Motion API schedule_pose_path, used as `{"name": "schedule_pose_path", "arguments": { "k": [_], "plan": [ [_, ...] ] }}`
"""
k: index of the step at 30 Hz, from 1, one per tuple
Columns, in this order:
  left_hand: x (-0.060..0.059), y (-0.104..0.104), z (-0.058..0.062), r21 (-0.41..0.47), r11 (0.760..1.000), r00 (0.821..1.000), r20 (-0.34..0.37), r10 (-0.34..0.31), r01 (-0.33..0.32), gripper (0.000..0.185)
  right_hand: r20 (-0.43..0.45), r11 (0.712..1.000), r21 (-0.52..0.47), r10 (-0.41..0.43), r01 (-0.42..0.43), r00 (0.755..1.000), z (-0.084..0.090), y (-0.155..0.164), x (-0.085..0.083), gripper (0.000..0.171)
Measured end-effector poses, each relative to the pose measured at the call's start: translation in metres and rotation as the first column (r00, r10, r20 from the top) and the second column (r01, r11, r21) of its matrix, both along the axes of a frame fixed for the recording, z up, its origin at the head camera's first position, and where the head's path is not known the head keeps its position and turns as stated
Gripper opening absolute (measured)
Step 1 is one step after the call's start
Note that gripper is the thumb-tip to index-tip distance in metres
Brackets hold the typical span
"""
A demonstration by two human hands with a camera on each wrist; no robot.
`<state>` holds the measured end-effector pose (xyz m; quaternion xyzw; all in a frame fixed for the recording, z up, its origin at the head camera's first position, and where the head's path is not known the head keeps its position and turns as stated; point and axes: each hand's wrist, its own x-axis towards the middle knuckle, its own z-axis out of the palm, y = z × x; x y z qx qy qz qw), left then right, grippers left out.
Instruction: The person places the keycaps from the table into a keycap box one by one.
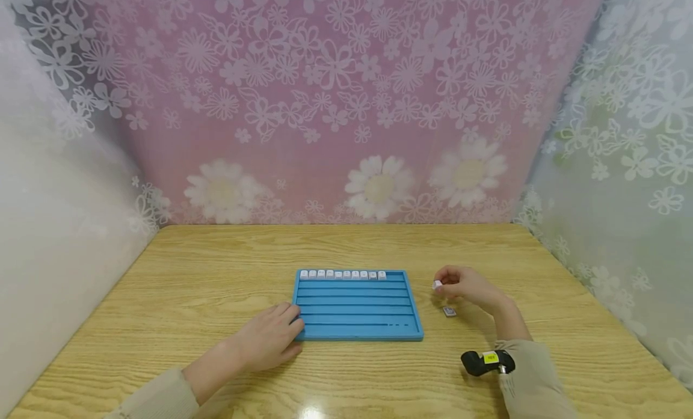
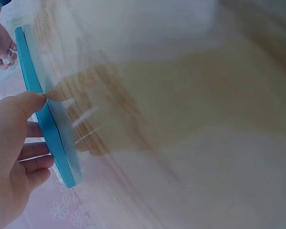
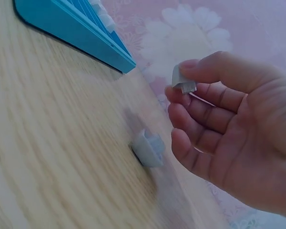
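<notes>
My left hand (image 1: pixel 269 337) holds a blue ridged tray (image 1: pixel 354 309) at its near left corner. In the left wrist view the thumb lies on the tray's edge and the fingers reach along its side. A row of several white lettered keycaps (image 1: pixel 343 275) fills most of the tray's far slot. Right of the tray, my right hand (image 1: pixel 470 287) pinches a white keycap (image 3: pixel 182 78) between thumb and forefinger, its underside stem showing. Below that hand another keycap (image 3: pixel 148 149) lies on the table, apart from the fingers.
The tray rests on a wood-grain table (image 1: pixel 216 256). A pink flowered cloth (image 1: pixel 325 106) hangs behind it, with pale cloth at both sides. A black wrist camera (image 1: pixel 479 363) with a yellow label sits at the right sleeve.
</notes>
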<state>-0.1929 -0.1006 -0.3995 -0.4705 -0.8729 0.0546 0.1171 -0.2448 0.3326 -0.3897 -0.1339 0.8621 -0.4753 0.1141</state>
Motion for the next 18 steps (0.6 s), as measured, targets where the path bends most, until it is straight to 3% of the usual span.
{"name": "schedule_pose_path", "arguments": {
  "k": [9, 18],
  "plan": [
    [-0.0002, -0.0005, -0.0005, 0.001, 1.000, 1.000, 0.003, -0.003, 0.003, 0.030, -0.021, 0.998, -0.060, 0.026, -0.027, 0.999, -0.0007, -0.0049, 0.0010, 0.044],
    [0.0006, -0.0007, 0.0000, 0.011, 1.000, 1.000, 0.011, 0.003, -0.003, 0.031, -0.027, 0.996, -0.081, 0.042, -0.044, 0.999, -0.0026, -0.0094, -0.0009, 0.042]
  ]
}}
